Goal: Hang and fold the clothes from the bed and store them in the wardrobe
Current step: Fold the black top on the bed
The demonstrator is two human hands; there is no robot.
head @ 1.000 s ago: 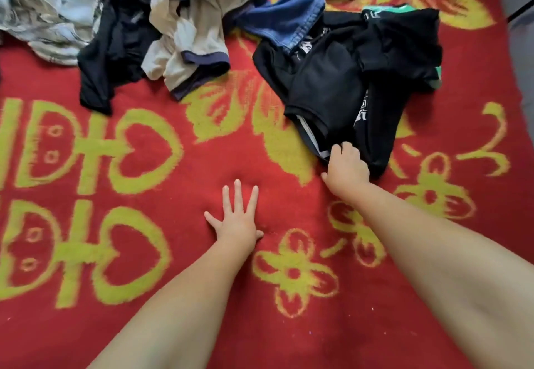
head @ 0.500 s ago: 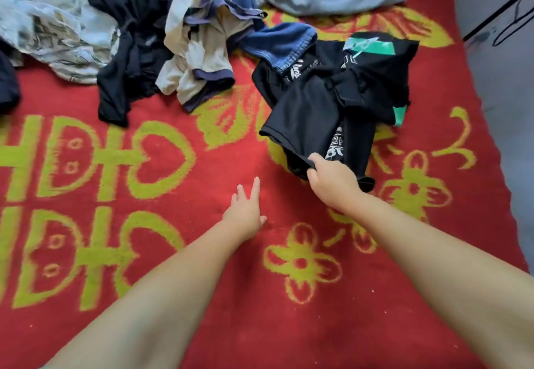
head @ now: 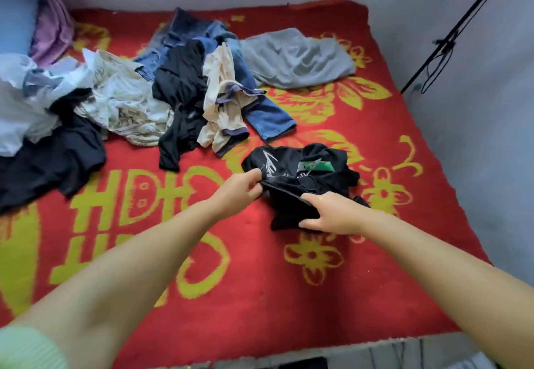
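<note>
Now both hands grip the black T-shirt (head: 300, 169) on the red bed (head: 390, 143): the left hand (head: 239, 185) pinches its near edge, the right hand (head: 332, 214) holds bunched fabric. Other clothes (head: 185, 88) lie heaped farther back, apart from it.

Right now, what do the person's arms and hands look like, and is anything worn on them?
Both forearms are bare. The left hand and right hand wear no gloves, and no rings or watch show. A pale green ribbed sleeve covers the upper left arm at the frame's lower-left corner.
</note>
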